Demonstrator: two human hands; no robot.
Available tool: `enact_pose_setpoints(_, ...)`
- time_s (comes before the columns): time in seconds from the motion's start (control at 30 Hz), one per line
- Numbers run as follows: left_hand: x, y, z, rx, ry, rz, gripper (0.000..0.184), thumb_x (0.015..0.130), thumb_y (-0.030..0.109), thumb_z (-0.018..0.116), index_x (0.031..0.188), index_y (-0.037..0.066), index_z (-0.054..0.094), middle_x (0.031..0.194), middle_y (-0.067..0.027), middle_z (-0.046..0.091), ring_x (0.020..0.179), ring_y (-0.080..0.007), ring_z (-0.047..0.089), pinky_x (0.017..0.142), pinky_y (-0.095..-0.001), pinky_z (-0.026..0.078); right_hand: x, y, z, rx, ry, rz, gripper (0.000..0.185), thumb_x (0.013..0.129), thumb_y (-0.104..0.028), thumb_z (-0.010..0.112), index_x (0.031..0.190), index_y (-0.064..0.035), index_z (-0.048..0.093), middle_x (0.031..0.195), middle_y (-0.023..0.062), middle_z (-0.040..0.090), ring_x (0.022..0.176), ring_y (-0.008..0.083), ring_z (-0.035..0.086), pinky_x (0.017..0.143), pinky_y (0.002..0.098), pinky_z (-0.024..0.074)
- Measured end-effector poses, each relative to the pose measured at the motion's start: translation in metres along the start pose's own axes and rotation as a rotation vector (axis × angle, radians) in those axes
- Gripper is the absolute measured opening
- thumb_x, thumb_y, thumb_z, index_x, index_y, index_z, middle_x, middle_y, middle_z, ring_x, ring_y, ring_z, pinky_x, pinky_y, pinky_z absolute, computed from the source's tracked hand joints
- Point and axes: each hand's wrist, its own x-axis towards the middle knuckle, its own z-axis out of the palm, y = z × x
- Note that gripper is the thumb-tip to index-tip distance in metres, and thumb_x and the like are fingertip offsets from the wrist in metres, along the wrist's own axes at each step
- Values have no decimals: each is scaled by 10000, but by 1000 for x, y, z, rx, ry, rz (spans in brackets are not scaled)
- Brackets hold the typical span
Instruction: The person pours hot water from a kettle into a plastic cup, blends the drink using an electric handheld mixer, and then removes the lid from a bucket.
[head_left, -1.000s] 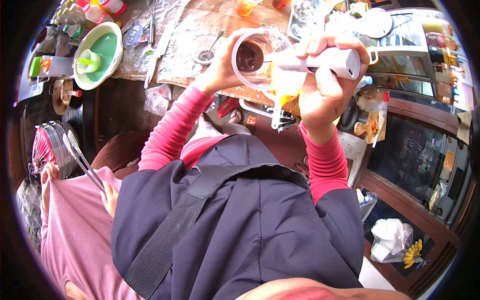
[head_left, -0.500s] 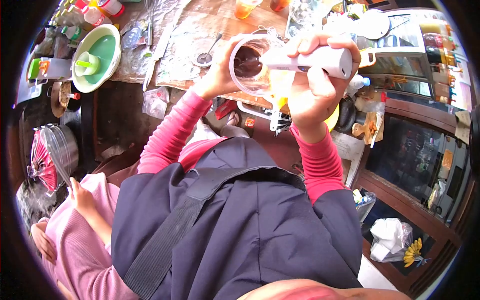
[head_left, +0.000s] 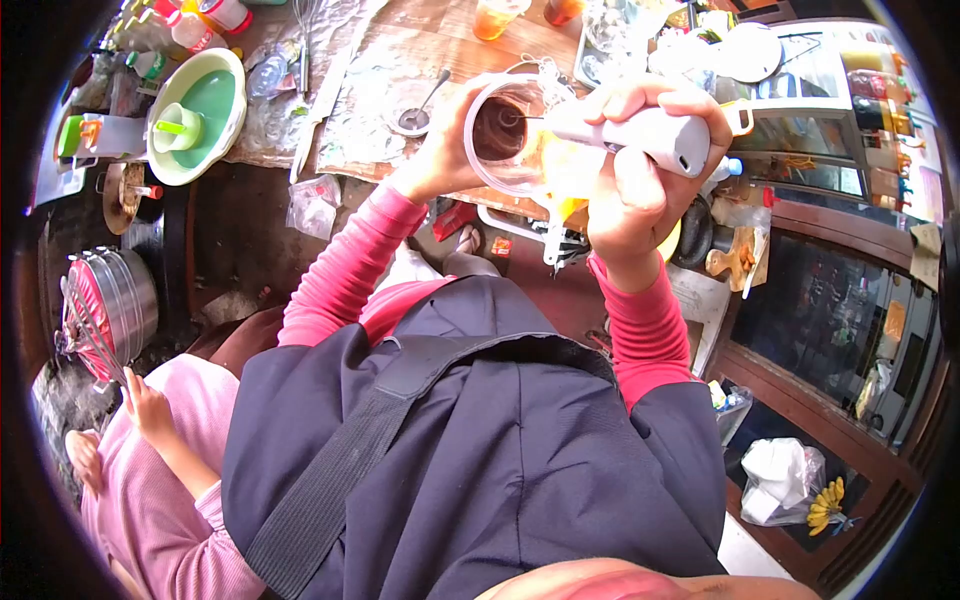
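Wooden table point(head_left: 430, 45), reddish-brown floor point(head_left: 540, 300), brown-framed glass cabinet point(head_left: 805, 300).

A single head-worn camera looks steeply down over the wearer's dark garment point(head_left: 480, 430) and forward to the hands point(head_left: 640, 150) and worktop point(head_left: 390, 60); the garment is nearest, and its wide round view has dark corners.

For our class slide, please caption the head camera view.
Left hand holding a clear cup of dark liquid, right hand pointing a white handheld device into it.

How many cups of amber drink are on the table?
2: one cup stands at the far side of the table, the other cup just to its right. The picture's top edge cuts both; more may be hidden.
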Motion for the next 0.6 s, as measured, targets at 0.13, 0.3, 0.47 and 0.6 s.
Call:
enact_pose_setpoints(0.13, 4, 12, -2, -22, -26, -23, 830, 601, 233, 875, 1271, 37, 427, 1150, -127, 531, 1010, -228, 584, 875, -341, 483, 0, 6, 3, 67, 38, 24, 467, 692, -49, 436, 1148, -98, 350, 953, 138, 480, 832, 232, 497, 808, 388, 446)
enact_pose_setpoints(0.3, 5, 12, -5, -37, -42, 28, 833, 610, 206, 872, 1283, 32, 415, 1163, -121, 526, 1040, -206, 566, 897, -337, 476, 0, 5, 1, 212, 44, 101, 464, 696, -56, 431, 1156, -87, 378, 948, 135, 476, 834, 228, 493, 799, 384, 447)
enact_pose_setpoints(0.47, 6, 14, -5, -75, -11, 58, 817, 618, 204, 866, 1278, 30, 417, 1167, -127, 526, 1045, -218, 566, 904, -346, 470, -1, 0, 2, 70, 22, 101, 446, 682, -58, 432, 1123, -87, 369, 938, 136, 473, 820, 214, 481, 782, 366, 453)
enact_pose_setpoints(0.6, 9, 15, -8, 30, 15, 132, 801, 623, 223, 858, 1270, 32, 426, 1156, -135, 536, 1041, -237, 574, 888, -354, 471, -1, 4, 7, -7, 22, 13, 451, 678, -61, 443, 1119, -92, 353, 938, 139, 472, 821, 217, 484, 785, 369, 452)
